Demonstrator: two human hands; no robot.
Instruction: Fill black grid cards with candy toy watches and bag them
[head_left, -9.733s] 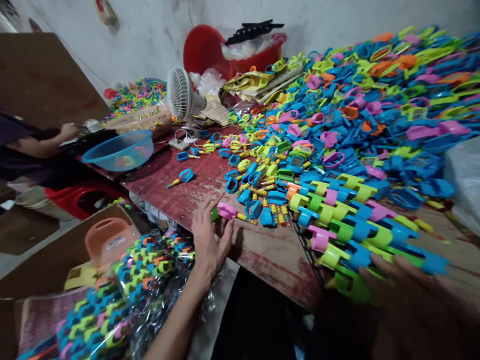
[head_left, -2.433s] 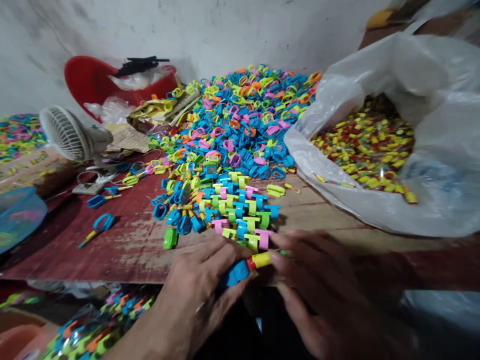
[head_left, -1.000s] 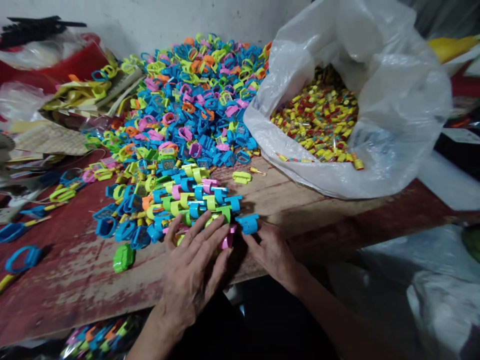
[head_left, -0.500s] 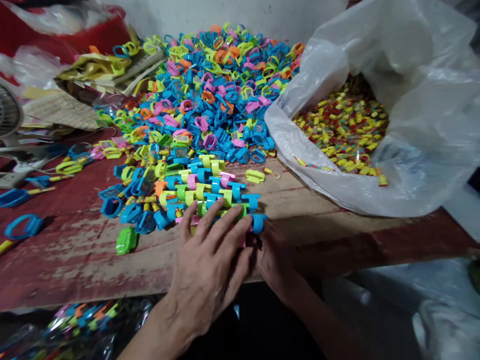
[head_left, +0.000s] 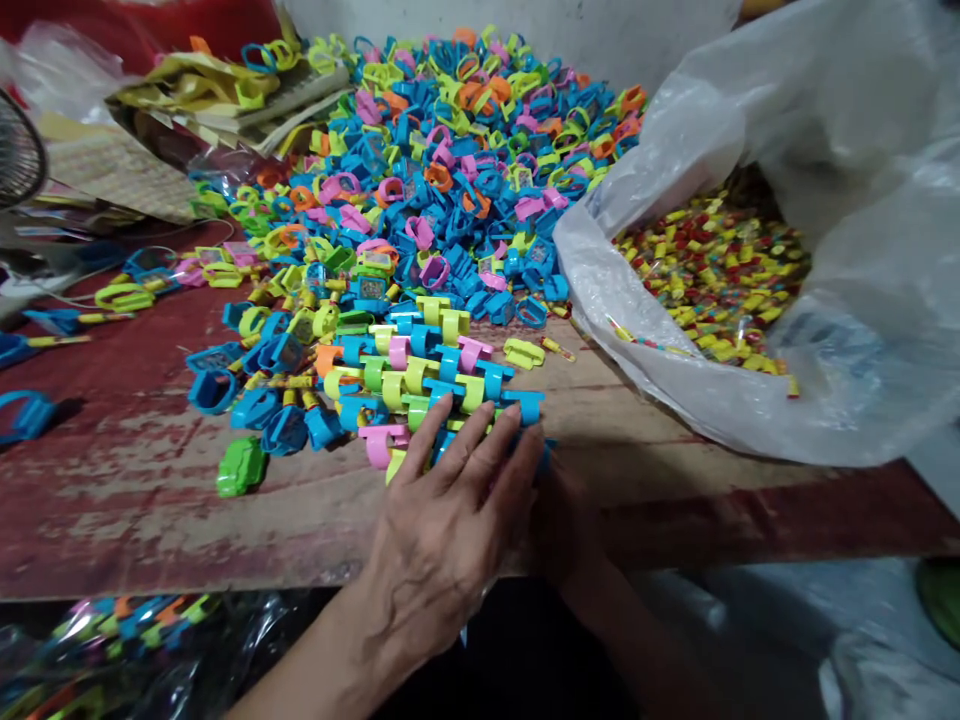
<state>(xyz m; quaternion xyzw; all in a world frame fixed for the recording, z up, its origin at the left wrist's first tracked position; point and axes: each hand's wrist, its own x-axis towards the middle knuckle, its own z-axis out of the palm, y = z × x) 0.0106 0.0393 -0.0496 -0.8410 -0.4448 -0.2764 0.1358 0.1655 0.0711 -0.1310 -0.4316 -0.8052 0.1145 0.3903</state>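
Note:
My left hand (head_left: pixel 450 510) lies palm down over the near edge of a block of toy watches (head_left: pixel 416 375) lined up in rows, blue, yellow, green and pink. Its fingers are spread and rest on the watches. My right hand (head_left: pixel 566 520) is low at the block's right end, dark and blurred, with its fingers mostly hidden behind my left hand. Left of the block lie loose blue watches (head_left: pixel 285 430) with small yellow-capped tubes, and a green watch (head_left: pixel 241 466) sits apart nearer the table edge.
A large heap of coloured watches (head_left: pixel 450 160) rises against the wall. On the right stands an open plastic bag (head_left: pixel 840 390) of yellow-capped tubes (head_left: pixel 720 270). Paper packaging (head_left: pixel 120 175) and a fan (head_left: pixel 19 150) are at the left. Bagged watches (head_left: pixel 127 625) show below the table (head_left: pixel 150 530).
The view has shifted slightly. My left hand has slid right along the near row, uncovering pink and yellow watches at its left end. My right hand stays at the right end.

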